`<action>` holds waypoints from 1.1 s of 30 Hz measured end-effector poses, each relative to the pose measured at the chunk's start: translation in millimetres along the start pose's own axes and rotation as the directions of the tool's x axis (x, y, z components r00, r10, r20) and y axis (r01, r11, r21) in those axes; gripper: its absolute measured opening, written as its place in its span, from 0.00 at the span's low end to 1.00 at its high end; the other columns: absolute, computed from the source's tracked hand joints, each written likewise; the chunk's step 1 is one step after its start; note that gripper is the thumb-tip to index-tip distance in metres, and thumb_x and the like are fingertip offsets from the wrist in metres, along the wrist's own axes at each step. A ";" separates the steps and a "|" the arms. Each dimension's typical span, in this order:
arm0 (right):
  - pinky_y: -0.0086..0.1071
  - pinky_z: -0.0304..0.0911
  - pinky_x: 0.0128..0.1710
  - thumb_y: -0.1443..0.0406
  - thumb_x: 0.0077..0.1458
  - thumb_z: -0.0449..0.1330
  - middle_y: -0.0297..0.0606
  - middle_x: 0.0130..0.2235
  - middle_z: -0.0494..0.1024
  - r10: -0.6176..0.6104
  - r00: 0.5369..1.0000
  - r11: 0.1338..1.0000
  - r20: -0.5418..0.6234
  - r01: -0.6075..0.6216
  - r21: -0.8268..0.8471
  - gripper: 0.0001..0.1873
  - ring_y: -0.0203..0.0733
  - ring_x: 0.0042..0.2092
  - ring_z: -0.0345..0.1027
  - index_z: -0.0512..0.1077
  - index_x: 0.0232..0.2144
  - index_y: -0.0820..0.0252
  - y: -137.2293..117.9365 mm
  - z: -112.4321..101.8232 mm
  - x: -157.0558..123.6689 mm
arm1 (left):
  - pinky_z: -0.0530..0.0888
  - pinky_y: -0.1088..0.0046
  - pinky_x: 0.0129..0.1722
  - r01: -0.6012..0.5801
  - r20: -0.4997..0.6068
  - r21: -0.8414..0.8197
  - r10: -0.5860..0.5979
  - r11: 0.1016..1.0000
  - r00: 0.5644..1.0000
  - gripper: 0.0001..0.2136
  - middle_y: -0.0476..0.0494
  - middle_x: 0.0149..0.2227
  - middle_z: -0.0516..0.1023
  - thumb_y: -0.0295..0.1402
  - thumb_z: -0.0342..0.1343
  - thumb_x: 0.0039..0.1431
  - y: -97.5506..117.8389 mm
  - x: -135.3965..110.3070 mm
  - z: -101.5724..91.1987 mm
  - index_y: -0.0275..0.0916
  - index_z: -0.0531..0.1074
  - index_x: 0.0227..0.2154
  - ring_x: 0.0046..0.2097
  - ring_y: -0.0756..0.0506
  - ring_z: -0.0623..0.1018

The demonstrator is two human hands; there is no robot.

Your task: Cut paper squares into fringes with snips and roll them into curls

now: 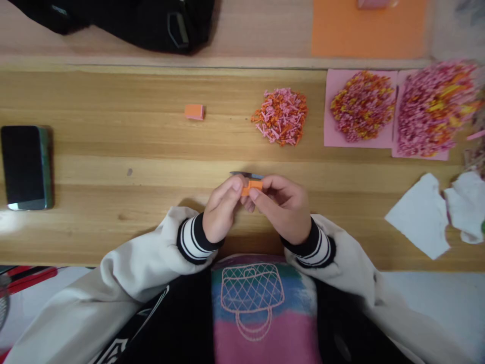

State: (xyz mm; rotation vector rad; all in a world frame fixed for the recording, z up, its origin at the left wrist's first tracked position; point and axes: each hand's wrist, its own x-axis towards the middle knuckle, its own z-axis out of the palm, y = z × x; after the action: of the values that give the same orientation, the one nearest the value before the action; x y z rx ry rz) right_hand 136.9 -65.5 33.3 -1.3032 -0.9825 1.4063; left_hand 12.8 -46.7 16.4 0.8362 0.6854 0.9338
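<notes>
Near the table's front edge, my left hand (pixel 223 207) and my right hand (pixel 290 207) meet, both closed on small orange paper pieces (pixel 254 185) pinched between thumbs and fingers. Part of the paper is hidden by my fingertips. Just beyond them a thin dark blade-like tool (pixel 241 174) lies on the wood, or touches my fingers; I cannot tell which. Farther out is a small stack of orange and pink paper (pixel 194 111). To its right sits a loose heap of tiny pink and orange rolled paper bits (pixel 282 116).
Two pink paper squares (pixel 329 136) at the right carry larger heaps of pink, orange and yellow bits. Crumpled white tissue (pixel 420 217) lies nearer me. A phone (pixel 25 167) rests at the far left. A black bag (pixel 151 23) and an orange sheet (pixel 341 30) are at the back.
</notes>
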 end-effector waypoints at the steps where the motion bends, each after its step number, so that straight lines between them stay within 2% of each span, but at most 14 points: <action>1: 0.32 0.63 0.25 0.66 0.49 0.61 0.33 0.20 0.72 0.001 1.000 1.000 0.002 -0.001 0.004 0.10 0.35 0.23 0.66 0.66 0.20 0.59 0.0 0.0 0.0 | 0.64 0.74 0.30 -0.006 0.002 0.006 0.006 1.000 1.000 0.18 0.51 0.21 0.62 0.43 0.48 0.64 -0.1 -0.1 -0.3 0.37 0.62 0.22 0.27 0.51 0.65; 9: 0.32 0.64 0.26 0.66 0.49 0.61 0.31 0.20 0.71 -0.005 1.000 1.000 0.011 0.005 0.003 0.09 0.35 0.24 0.66 0.67 0.20 0.59 -1.5 0.1 0.6 | 0.65 0.75 0.30 -0.054 0.022 0.025 0.054 0.998 0.998 0.17 0.51 0.22 0.63 0.39 0.45 0.66 -2.6 -1.5 -2.2 0.37 0.62 0.23 0.27 0.52 0.66; 25: 0.32 0.63 0.25 0.67 0.49 0.60 0.32 0.20 0.72 -0.004 1.000 1.000 0.022 0.004 0.016 0.07 0.35 0.23 0.66 0.68 0.21 0.60 -1.3 0.2 1.1 | 0.66 0.76 0.29 -0.093 0.025 0.122 0.091 0.988 0.996 0.16 0.51 0.22 0.63 0.37 0.46 0.66 0.4 -1.7 -2.3 0.37 0.64 0.22 0.26 0.53 0.66; 33: 0.34 0.65 0.28 0.65 0.47 0.61 0.30 0.18 0.68 0.024 1.000 0.997 0.014 -0.023 -0.073 0.08 0.36 0.24 0.66 0.66 0.20 0.59 -5.0 -0.1 1.4 | 0.65 0.76 0.30 -0.102 0.008 0.155 0.102 0.983 0.995 0.15 0.51 0.23 0.65 0.37 0.45 0.66 -3.8 -2.9 -6.4 0.38 0.65 0.24 0.27 0.53 0.66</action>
State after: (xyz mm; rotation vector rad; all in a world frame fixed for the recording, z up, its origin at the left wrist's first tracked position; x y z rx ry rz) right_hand 137.7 -63.0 37.8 -1.3634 -1.0402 1.4112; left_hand 8.0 -48.6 10.3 1.0171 0.7271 0.9807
